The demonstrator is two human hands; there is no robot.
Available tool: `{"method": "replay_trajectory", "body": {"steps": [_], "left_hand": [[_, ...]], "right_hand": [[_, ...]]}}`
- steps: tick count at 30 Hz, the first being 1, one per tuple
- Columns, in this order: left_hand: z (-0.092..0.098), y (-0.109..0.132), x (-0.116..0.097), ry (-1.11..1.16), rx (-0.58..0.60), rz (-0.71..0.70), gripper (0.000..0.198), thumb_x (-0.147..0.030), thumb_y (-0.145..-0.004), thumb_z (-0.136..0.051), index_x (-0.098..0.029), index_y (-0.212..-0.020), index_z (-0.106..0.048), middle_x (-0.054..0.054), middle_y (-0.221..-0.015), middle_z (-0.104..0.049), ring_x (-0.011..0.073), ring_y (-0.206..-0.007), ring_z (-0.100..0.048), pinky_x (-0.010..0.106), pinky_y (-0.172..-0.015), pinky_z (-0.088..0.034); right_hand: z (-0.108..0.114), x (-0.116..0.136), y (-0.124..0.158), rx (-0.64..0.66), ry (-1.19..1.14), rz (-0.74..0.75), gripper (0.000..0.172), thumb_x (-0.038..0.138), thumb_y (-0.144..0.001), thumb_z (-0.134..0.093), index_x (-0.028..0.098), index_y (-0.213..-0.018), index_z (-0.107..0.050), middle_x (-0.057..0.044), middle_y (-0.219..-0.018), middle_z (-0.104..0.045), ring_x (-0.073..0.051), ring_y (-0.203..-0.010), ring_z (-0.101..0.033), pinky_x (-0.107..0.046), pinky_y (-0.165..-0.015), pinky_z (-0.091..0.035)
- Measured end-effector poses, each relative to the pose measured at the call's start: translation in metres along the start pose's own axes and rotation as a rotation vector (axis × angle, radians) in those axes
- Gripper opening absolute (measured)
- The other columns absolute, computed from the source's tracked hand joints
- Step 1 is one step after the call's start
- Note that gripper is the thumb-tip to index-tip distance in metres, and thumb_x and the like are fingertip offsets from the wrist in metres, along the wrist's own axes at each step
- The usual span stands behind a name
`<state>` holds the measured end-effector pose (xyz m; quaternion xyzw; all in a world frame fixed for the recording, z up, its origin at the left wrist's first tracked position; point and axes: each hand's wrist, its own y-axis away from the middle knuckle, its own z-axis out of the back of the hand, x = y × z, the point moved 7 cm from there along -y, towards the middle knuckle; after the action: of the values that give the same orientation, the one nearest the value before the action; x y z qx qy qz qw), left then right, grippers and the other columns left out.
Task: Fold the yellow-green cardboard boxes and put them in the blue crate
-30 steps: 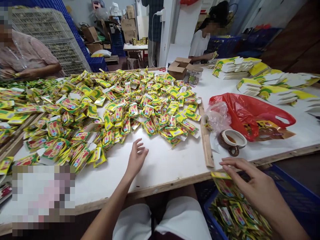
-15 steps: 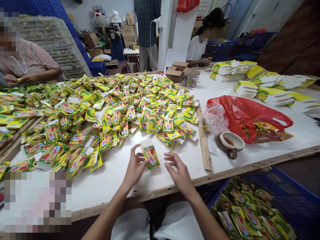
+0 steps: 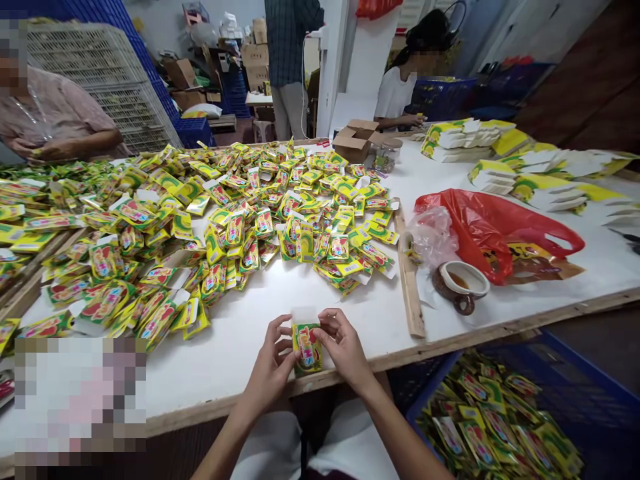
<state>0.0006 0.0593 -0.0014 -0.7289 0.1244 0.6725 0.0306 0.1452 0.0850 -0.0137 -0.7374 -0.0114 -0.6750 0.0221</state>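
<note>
A small green and yellow carton with a red picture and a raised white flap is held upright near the table's front edge. My left hand grips its left side, thumb on the front. My right hand closes on its right side, with the thumb near the top of the printed face. Beyond my hands spreads a large pile of similar cartons, many with white end flaps showing.
Right of my hands, a wooden strip lies on the white table. Past it are a brown mug of liquid and a red plastic bag. A blue crate with cartons stands below. Other people work across the table.
The carton has come closer to me and stands straighter. My right hand, apart from it before, has moved in and now grips its right side.
</note>
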Motion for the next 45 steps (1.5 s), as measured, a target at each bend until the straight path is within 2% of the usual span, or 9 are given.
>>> {"method": "replay_trajectory", "body": {"steps": [4, 8, 10, 14, 18, 21, 31, 39, 45], "left_hand": [[0.001, 0.001, -0.002, -0.059, 0.023, 0.01, 0.036, -0.026, -0.084, -0.055, -0.025, -0.118, -0.044, 0.004, -0.102, -0.055, 0.018, -0.09, -0.06, 0.031, -0.075, -0.052], [0.011, -0.006, -0.008, -0.192, -0.093, -0.065, 0.016, -0.029, -0.085, -0.054, -0.02, -0.098, -0.057, 0.006, -0.098, -0.061, 0.0203, -0.094, -0.06, 0.034, -0.084, -0.05], [0.011, -0.01, -0.01, -0.207, -0.121, -0.116, 0.014, -0.028, -0.086, -0.053, -0.019, -0.094, -0.06, 0.007, -0.101, -0.062, 0.021, -0.098, -0.06, 0.034, -0.088, -0.048], [0.007, -0.011, -0.012, -0.141, -0.182, -0.163, 0.017, -0.024, -0.086, -0.052, -0.022, -0.102, -0.053, 0.006, -0.104, -0.064, 0.0194, -0.099, -0.06, 0.033, -0.086, -0.049], [0.002, -0.009, -0.02, -0.222, -0.192, -0.191, 0.011, -0.024, -0.086, -0.053, -0.021, -0.096, -0.057, 0.006, -0.101, -0.065, 0.0194, -0.097, -0.061, 0.032, -0.087, -0.047], [0.002, -0.009, -0.022, -0.257, -0.212, -0.173, 0.011, -0.027, -0.085, -0.054, -0.018, -0.087, -0.062, 0.006, -0.092, -0.067, 0.0198, -0.091, -0.062, 0.031, -0.084, -0.047], [0.012, -0.02, -0.012, -0.122, -0.318, -0.058, 0.017, -0.032, -0.079, -0.062, -0.016, -0.083, -0.064, 0.003, -0.077, -0.066, 0.0159, -0.073, -0.059, 0.025, -0.068, -0.047], [0.014, -0.026, -0.009, -0.076, -0.288, -0.01, 0.019, -0.035, -0.076, -0.064, -0.016, -0.078, -0.065, 0.002, -0.072, -0.066, 0.0155, -0.069, -0.059, 0.025, -0.065, -0.046], [0.009, -0.011, -0.006, -0.144, -0.239, -0.071, 0.018, -0.031, -0.082, -0.06, -0.019, -0.09, -0.069, 0.005, -0.091, -0.069, 0.0201, -0.088, -0.062, 0.03, -0.08, -0.048]], "right_hand": [[-0.007, 0.013, 0.0, 0.096, 0.136, 0.036, 0.014, 0.027, -0.084, -0.057, 0.02, -0.096, -0.058, -0.003, -0.088, -0.064, -0.017, -0.082, -0.062, -0.027, -0.075, -0.049], [-0.013, 0.024, -0.006, 0.171, 0.249, 0.056, 0.012, 0.024, -0.085, -0.054, 0.018, -0.088, -0.065, -0.003, -0.083, -0.066, -0.017, -0.078, -0.062, -0.028, -0.072, -0.049], [-0.012, 0.026, -0.01, 0.147, 0.26, 0.08, 0.012, 0.023, -0.085, -0.054, 0.018, -0.084, -0.065, -0.004, -0.085, -0.067, -0.018, -0.081, -0.062, -0.028, -0.075, -0.049], [-0.008, 0.027, -0.013, 0.059, 0.169, 0.124, 0.014, 0.02, -0.084, -0.056, 0.019, -0.097, -0.061, -0.004, -0.087, -0.066, -0.018, -0.084, -0.063, -0.029, -0.077, -0.05], [-0.015, 0.031, -0.008, 0.135, 0.212, 0.159, 0.01, 0.022, -0.083, -0.058, 0.018, -0.089, -0.066, -0.006, -0.09, -0.067, -0.019, -0.087, -0.062, -0.029, -0.078, -0.049], [-0.015, 0.035, -0.006, 0.13, 0.233, 0.172, 0.012, 0.025, -0.083, -0.059, 0.017, -0.085, -0.068, -0.007, -0.089, -0.068, -0.019, -0.085, -0.062, -0.029, -0.076, -0.05], [-0.017, 0.037, -0.017, 0.085, 0.304, 0.075, 0.014, 0.025, -0.084, -0.057, 0.016, -0.081, -0.068, -0.004, -0.077, -0.069, -0.017, -0.072, -0.062, -0.026, -0.068, -0.049], [-0.014, 0.036, -0.023, 0.118, 0.317, 0.042, 0.016, 0.028, -0.083, -0.057, 0.017, -0.077, -0.067, -0.001, -0.071, -0.066, -0.015, -0.066, -0.059, -0.025, -0.063, -0.047], [-0.02, 0.022, -0.013, 0.176, 0.171, 0.004, 0.013, 0.028, -0.082, -0.06, 0.017, -0.081, -0.067, -0.003, -0.078, -0.069, -0.017, -0.074, -0.063, -0.027, -0.069, -0.051]]}}
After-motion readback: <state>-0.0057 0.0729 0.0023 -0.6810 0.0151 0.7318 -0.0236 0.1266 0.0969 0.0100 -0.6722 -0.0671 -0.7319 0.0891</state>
